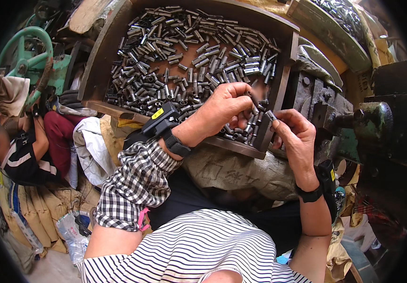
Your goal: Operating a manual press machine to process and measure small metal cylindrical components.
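My right hand [295, 134] pinches a short shiny metal tube [270, 115] between thumb and fingers, over the right front corner of a wooden tray [279, 89]. My left hand [226, 112] is closed above the tray's front right part, its fingers curled round a darker short metal tube [254, 100] at the fingertips. The two hands are close together but apart. Many loose metal tubes [165, 87] lie in the tray in a jumbled layer, and some are hidden under my left hand.
A dark machine with a greasy round metal part [376, 120] stands right of the tray. A green handwheel [24, 61] is at far left, near another person [21, 153]. Sackcloth [232, 172] lies below the tray. A second wooden tray [331, 33] of metal parts sits at upper right.
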Demonstrator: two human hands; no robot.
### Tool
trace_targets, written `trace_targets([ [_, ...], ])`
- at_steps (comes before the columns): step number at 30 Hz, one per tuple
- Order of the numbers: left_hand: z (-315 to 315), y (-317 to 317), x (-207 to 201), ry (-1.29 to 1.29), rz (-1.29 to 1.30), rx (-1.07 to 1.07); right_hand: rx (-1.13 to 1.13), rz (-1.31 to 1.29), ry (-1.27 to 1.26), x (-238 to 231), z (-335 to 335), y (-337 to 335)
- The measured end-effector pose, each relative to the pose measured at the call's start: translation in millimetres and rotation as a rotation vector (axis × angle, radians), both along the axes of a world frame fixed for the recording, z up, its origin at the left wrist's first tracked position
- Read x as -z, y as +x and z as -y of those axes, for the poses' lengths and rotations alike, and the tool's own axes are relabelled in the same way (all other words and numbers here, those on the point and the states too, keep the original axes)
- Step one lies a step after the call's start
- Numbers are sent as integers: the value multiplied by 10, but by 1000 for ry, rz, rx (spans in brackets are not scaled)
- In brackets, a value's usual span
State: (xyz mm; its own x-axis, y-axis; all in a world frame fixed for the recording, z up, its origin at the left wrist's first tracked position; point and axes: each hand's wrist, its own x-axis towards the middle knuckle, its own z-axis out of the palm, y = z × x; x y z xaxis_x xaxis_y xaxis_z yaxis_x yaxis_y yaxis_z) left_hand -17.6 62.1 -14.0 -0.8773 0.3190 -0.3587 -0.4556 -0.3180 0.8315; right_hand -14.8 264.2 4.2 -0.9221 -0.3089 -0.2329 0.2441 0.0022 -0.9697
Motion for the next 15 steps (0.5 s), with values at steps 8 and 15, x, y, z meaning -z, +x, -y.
trace_targets([
  [8, -1, 37, 17, 127, 40, -7, -17, 51, -66, 85, 9, 27],
  [15, -16, 55, 28, 65, 9, 9, -25, 142, -149, 147, 6, 10],
])
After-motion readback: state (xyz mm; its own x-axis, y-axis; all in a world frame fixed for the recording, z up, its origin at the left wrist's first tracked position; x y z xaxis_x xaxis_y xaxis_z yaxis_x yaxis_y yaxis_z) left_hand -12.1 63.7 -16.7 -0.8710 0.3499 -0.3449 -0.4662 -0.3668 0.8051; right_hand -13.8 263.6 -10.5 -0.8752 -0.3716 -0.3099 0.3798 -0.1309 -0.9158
